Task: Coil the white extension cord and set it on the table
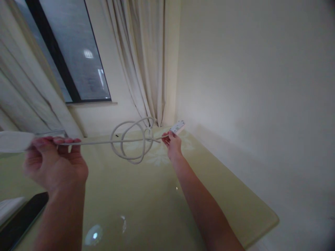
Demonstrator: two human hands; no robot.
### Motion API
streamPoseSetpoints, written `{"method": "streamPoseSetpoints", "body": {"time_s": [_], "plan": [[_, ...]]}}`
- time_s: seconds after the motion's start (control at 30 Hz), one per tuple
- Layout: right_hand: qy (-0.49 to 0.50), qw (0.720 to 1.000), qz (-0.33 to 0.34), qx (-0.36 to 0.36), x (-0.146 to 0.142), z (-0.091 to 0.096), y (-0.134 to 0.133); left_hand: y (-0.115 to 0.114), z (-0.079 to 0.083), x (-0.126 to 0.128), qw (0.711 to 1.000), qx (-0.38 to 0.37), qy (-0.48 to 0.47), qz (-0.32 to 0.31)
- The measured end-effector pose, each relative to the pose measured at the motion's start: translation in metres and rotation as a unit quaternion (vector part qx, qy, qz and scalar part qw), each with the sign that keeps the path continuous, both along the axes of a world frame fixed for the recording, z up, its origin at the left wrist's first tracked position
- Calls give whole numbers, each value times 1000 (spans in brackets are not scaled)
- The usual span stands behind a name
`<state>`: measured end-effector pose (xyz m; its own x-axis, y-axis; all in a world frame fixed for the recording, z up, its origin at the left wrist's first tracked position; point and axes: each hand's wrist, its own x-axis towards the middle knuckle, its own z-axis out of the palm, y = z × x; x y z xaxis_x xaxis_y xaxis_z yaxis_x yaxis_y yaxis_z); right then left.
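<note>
If its ends are pulled hard, the looped cord (133, 140) could be drawn into a tight knot. Above the desk (131, 202), it is pinched by the left hand (59, 158) beside a white block (15, 142) and by the right hand (173, 143) at the strip (178, 127). Both arms are stretched forward, the right farther.

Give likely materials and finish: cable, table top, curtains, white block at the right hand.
Cable: probably rubber or plastic sheath, matte; it holds round, smooth loops.
Table top: glass or a glossy coated sheet, can't tell which; lights mirror in it.
Curtains: woven cloth, matte; soft hanging folds.
White block: likely hard plastic; straight edges, finish too small to judge.
</note>
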<state>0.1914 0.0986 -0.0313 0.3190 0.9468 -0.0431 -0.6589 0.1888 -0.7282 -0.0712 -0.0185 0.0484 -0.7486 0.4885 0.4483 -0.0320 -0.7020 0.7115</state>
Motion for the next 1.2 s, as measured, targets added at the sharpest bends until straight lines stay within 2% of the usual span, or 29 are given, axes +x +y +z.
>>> {"method": "streamPoseSetpoints", "body": {"time_s": [0.07,0.2,0.27,0.43,0.67,0.77,0.83,0.93,1.03,1.13,1.2], "plan": [[-37,998,-19,43,-5,0,-4,1,0,3,1000,-9,-12,3],[-63,994,8,92,-14,3,-12,4,1,11,986,-50,-44,-156],[-28,997,34,69,-16,3,-13,7,0,15,975,-70,-36,-210],[46,997,49,-39,-6,-11,2,6,-4,22,966,-81,14,-246],[20,997,8,-69,31,-32,26,-5,3,37,964,-74,14,-256],[-6,998,-13,-62,35,-34,30,-1,1,37,971,-63,7,-231],[-29,998,-22,-47,33,-34,30,2,-3,34,968,-73,25,-240],[-81,997,-4,-10,24,-30,25,7,-13,27,945,-139,110,-274],[-166,984,60,34,10,-25,17,12,-26,22,912,-229,232,-247],[-267,953,126,72,-10,-28,10,22,-41,20,877,-296,326,-193],[-334,926,151,88,-24,-36,7,32,-52,19,854,-306,382,-177]]}}
